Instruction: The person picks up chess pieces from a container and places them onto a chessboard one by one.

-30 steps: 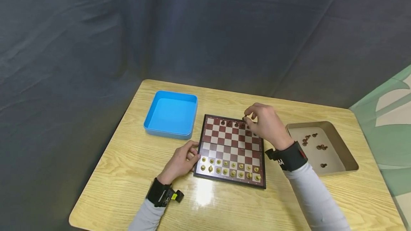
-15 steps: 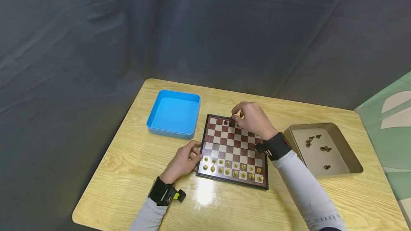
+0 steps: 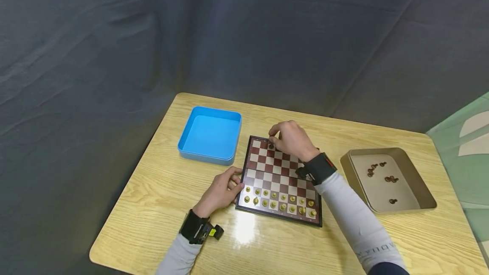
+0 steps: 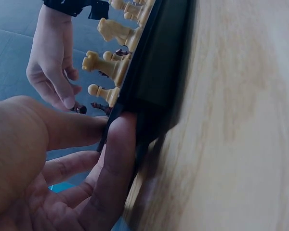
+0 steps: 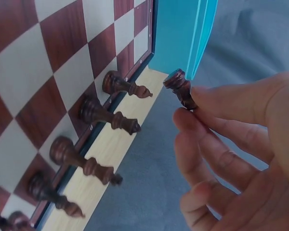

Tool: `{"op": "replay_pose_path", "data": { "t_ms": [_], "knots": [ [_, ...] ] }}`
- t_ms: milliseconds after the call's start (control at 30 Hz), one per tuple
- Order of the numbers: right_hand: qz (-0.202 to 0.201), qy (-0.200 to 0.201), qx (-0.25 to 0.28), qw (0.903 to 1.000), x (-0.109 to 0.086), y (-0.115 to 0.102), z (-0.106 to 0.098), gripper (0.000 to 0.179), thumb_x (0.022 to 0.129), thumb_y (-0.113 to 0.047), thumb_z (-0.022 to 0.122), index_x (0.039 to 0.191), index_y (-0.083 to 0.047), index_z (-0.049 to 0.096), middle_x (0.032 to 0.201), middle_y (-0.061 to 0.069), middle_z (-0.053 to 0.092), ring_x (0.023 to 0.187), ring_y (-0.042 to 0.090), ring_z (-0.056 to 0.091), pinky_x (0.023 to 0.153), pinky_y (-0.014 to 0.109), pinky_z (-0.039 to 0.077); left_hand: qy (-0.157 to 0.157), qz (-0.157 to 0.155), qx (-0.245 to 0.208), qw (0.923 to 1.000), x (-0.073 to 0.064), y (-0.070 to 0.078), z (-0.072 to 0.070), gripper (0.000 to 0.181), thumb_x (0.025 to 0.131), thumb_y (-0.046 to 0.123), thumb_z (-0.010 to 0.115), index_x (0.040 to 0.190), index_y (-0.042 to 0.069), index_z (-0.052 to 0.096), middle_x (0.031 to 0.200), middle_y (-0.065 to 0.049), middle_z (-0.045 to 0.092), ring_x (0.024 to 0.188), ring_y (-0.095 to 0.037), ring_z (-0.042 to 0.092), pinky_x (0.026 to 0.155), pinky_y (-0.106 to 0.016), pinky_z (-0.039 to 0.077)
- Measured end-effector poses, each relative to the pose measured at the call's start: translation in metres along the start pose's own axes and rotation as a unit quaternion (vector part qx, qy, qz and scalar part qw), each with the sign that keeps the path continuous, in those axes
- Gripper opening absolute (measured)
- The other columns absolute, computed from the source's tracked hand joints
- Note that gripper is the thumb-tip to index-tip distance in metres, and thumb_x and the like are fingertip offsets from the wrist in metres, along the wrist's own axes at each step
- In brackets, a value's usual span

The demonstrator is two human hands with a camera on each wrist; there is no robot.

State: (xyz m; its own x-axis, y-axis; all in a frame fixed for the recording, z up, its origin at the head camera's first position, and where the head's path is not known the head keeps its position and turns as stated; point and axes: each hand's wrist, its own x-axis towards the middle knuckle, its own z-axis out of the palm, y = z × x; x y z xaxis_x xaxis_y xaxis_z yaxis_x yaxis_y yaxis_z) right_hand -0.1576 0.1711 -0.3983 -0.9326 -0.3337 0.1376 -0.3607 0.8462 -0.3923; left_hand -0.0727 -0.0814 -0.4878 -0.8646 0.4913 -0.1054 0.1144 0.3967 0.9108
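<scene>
blue tray [image 3: 211, 133] is set toward the back left of the worktop [image 3: 153, 207]. in front of it, the left edge of the chessboard is pinched by the thumb and fingers of the left hand [image 3: 219, 190]. the chessboard [image 3: 269, 177] itself is laid open and flat, just right of that hand; its two near rows are taken up by upright pale pieces [image 3: 273, 204], while upright dark pieces [image 5: 106, 115] are stood along its far edge. near the far left part of the board, a dark knight [image 5: 179, 87] is grasped between the thumb and fingertips of the right hand [image 3: 292, 139], tilted and held apart from the squares. farthest right, several more are lain in a tan tin [image 3: 416, 177].
</scene>
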Motion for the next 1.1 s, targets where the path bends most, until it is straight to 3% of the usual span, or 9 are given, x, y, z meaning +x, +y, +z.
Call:
{"op": "replay_pose_path", "data": {
  "t_ms": [767, 1100],
  "knots": [
    [0.021, -0.056, 0.003, 0.9982, 0.007, 0.009, 0.019, 0.012, 0.078, -0.018, 0.064, 0.090, -0.014, 0.067, 0.079, -0.002, 0.061, 0.052, 0.007, 0.050, 0.043, 0.026, 0.041, -0.006, 0.007, 0.021, 0.9997, 0.000, 0.003, 0.007, 0.039, 0.086, 0.021, 0.054, 0.122, 0.017, 0.042, 0.084, 0.003, 0.053, 0.052, -0.011, 0.055, 0.042, -0.025, 0.048],
    [0.015, -0.030, -0.017, 0.9993, 0.000, 0.006, 0.022, 0.010, 0.077, -0.020, 0.065, 0.086, -0.016, 0.067, 0.079, -0.004, 0.059, 0.059, 0.007, 0.050, 0.047, 0.025, 0.043, -0.010, 0.008, 0.022, 0.9997, 0.001, 0.003, 0.006, 0.039, 0.086, 0.021, 0.054, 0.122, 0.016, 0.042, 0.084, 0.003, 0.053, 0.053, -0.011, 0.056, 0.043, -0.025, 0.048]
  ]
}}
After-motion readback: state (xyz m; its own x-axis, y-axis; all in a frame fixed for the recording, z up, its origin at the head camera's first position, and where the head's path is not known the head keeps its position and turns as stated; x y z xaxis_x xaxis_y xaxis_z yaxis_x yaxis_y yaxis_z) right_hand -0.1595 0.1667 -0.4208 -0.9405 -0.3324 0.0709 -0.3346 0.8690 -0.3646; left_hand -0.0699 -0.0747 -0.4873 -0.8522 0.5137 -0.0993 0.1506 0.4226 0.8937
